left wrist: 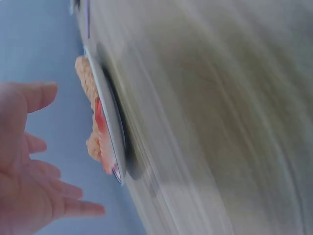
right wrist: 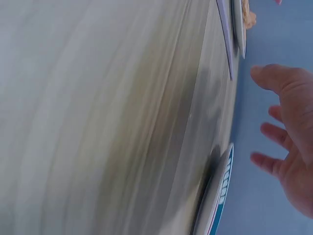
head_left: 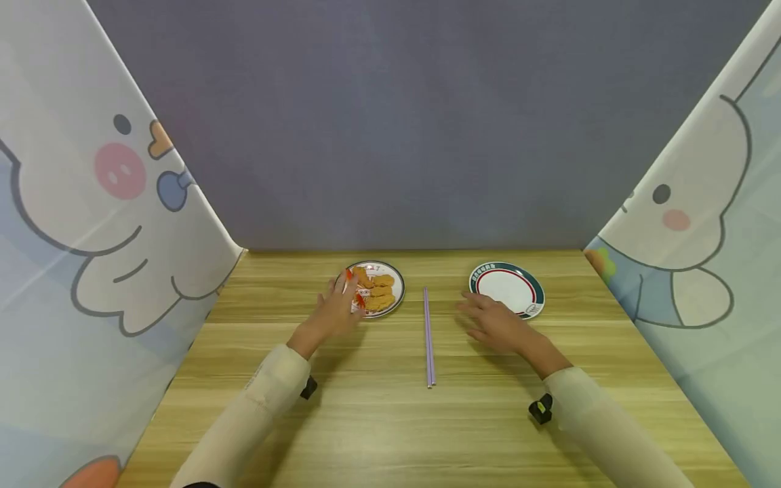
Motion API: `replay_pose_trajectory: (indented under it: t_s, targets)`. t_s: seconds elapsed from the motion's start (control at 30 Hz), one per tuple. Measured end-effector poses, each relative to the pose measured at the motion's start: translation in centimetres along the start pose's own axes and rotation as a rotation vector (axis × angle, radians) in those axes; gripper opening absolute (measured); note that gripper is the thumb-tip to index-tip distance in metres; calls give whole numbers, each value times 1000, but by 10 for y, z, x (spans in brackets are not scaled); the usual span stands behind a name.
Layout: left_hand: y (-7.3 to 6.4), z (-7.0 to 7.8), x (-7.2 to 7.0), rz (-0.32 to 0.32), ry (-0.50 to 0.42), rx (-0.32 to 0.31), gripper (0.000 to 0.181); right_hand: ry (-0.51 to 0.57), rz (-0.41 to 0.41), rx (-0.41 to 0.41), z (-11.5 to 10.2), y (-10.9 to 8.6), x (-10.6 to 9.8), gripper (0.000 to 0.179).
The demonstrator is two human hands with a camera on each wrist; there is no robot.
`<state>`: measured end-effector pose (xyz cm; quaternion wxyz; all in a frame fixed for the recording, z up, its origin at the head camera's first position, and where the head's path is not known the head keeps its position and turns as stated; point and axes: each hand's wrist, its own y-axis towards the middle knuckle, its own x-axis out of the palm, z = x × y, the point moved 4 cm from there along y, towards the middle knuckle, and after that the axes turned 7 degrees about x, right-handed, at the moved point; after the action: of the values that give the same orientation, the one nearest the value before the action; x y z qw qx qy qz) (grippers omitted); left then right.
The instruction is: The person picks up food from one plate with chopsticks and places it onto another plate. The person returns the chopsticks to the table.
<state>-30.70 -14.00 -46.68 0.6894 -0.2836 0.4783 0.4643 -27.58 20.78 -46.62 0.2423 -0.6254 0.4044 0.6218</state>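
Note:
My left hand [head_left: 332, 308] hovers over the left edge of a white plate [head_left: 399, 288], fingers spread and holding nothing. On that plate lie golden fried chicken pieces [head_left: 379, 298] and a red-and-white piece [left wrist: 103, 137]; my fingers partly hide them in the head view. To the right, my right hand [head_left: 497, 322] is held above the table with loosely extended fingers. It is close to the front left rim of a second plate [head_left: 506, 286], white with a green band and a red ring. Two light purple chopsticks [head_left: 429, 339] lie side by side between the hands.
The wood-grain table [head_left: 378, 434] meets a grey back panel [head_left: 403, 135]. Side panels with cartoon drawings stand at left [head_left: 55, 305] and right [head_left: 702, 271]. A small black device [head_left: 540, 409] sits at my right wrist, another [head_left: 309, 388] at my left.

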Motion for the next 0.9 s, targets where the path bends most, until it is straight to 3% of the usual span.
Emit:
replay_pose_trajectory:
  t_s: [0.17, 0.27, 0.4, 0.57, 0.67, 0.8, 0.9]
  targets:
    - [6, -22, -6, 23, -150, -99, 80, 7, -12, -148, -18, 14, 4, 42]
    - [8, -33, -9, 20, -183, -164, 78, -13, -10, -247, -29, 21, 6, 36]
    - [11, -42, -11, 25, -222, -201, 74, -17, -4, -333, -42, 26, 8, 34]
    - [11, -47, -8, 35, -317, -236, 64, 20, -43, -387, -57, 29, 12, 34]
    - [12, -47, -5, 25, -443, -246, 59, 38, -76, -405, -64, 29, 14, 33]
    - [13, -46, -2, 0, -575, -267, 58, 29, -102, -431, -72, 28, 16, 31]
    - [14, -48, -2, 2, -615, -309, 60, 6, -119, -443, -76, 28, 18, 31]
